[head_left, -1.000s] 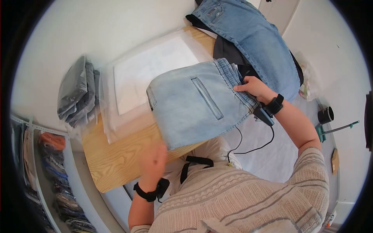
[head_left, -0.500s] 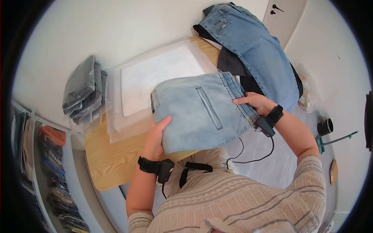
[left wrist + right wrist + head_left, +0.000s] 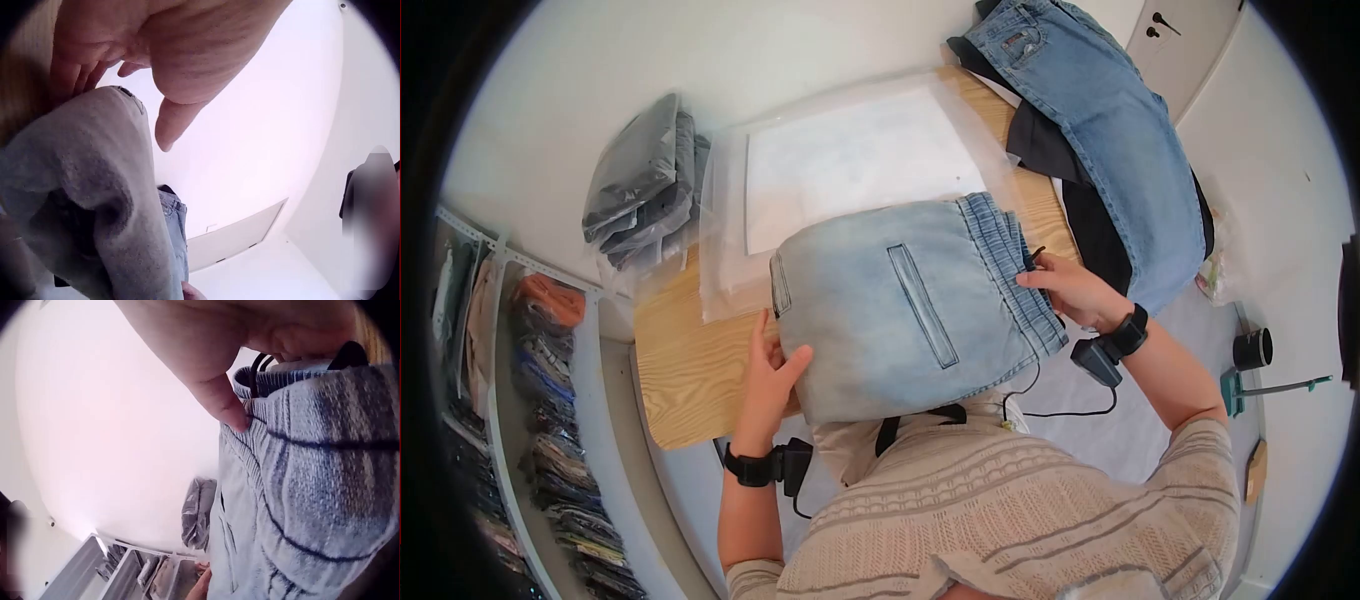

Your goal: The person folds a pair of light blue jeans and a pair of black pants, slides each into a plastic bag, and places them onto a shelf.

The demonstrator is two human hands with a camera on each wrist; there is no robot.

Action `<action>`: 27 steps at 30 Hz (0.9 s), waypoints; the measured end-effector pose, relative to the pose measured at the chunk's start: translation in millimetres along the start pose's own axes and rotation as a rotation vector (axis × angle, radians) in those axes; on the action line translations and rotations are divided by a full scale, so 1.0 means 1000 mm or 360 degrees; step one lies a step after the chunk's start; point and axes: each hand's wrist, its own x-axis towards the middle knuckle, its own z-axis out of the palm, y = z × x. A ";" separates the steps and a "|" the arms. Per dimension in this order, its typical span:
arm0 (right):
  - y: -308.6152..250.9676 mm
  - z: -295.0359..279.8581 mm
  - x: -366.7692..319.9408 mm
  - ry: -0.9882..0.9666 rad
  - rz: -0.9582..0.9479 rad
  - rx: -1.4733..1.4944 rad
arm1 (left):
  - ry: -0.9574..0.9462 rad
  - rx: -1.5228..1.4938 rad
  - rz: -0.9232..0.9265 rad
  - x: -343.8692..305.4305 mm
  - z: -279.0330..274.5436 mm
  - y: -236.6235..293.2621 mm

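We are pinching the elastic waistband (image 3: pixel 1003 260) of the folded denim garment (image 3: pixel 850 310) with our right hand (image 3: pixel 1080 290), the thumb pressing on top and the other fingers going behind the cloth, probably so the layers are staying together. Our left hand (image 3: pixel 770 385) is lying open at the opposite end, its thumb spreading away from the fingers, perhaps to steady the fold; whether its fingertips are touching, we cannot tell. The garment is spanning the space between both hands, over the near edge of the table (image 3: pixel 690 380).

We are counting one folded garment between our fingers and one pair of blue jeans (image 3: pixel 1100 130) draping beyond the right fingertips over dark clothing. Past the left fingertips, clear plastic bags (image 3: pixel 725 190) and grey bagged clothes (image 3: pixel 635 165) are lying in two groups; their layers are overlapping too much for us to count.
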 end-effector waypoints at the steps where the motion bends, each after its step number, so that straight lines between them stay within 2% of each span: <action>1: 0.000 -0.003 -0.002 -0.0036 0.0179 0.0010 | -0.0007 -0.0001 -0.0010 -0.003 -0.002 0.001; 2: 0.003 0.001 -0.003 -0.0088 0.0074 0.0191 | -0.0061 -0.0062 0.0004 -0.003 -0.005 0.002; 4: 0.000 0.011 -0.009 -0.0132 -0.0036 0.0215 | -0.0130 -0.0128 0.0024 -0.001 -0.005 -0.001; 6: 0.005 0.008 -0.006 -0.0158 -0.0147 0.0180 | -0.0218 0.0182 0.0271 0.004 -0.003 -0.009; 7: 0.006 0.009 -0.009 -0.0142 -0.0148 0.0188 | -0.0236 0.0183 0.0271 0.004 0.000 -0.008; 9: 0.004 0.022 -0.019 0.0051 -0.0223 0.0132 | -0.0147 0.0274 0.0220 0.003 0.006 -0.005; 10: 0.008 0.025 -0.020 0.0275 -0.0378 -0.0161 | -0.0171 0.0288 0.0225 0.004 0.007 -0.005; 13: 0.017 0.025 -0.023 0.0329 -0.0406 -0.0244 | -0.0131 0.0357 0.0269 0.007 0.009 -0.010; 15: 0.017 0.032 -0.027 0.0370 -0.0319 -0.0113 | -0.0042 0.0677 0.0388 0.008 0.010 -0.011; 17: 0.025 0.031 -0.019 0.0465 -0.0262 0.0243 | -0.0021 0.0845 0.0449 0.009 0.013 -0.011; 18: 0.026 0.026 -0.015 0.0451 -0.0255 0.0248 | 0.0008 0.1006 0.0507 0.009 0.014 -0.009; 20: 0.024 0.010 -0.005 -0.0119 -0.0127 0.0296 | 0.0018 0.1014 0.0497 0.012 0.013 -0.011; 22: 0.011 0.020 -0.012 -0.0109 -0.0127 0.0205 | 0.0042 0.1033 0.0463 0.012 0.011 -0.012; 25: 0.012 0.025 -0.011 -0.0133 -0.0158 0.0122 | 0.0122 0.0987 0.0475 0.005 0.015 -0.011; 27: 0.019 0.024 -0.007 -0.0081 -0.0303 0.0278 | 0.0135 0.0069 0.0134 0.001 0.017 -0.010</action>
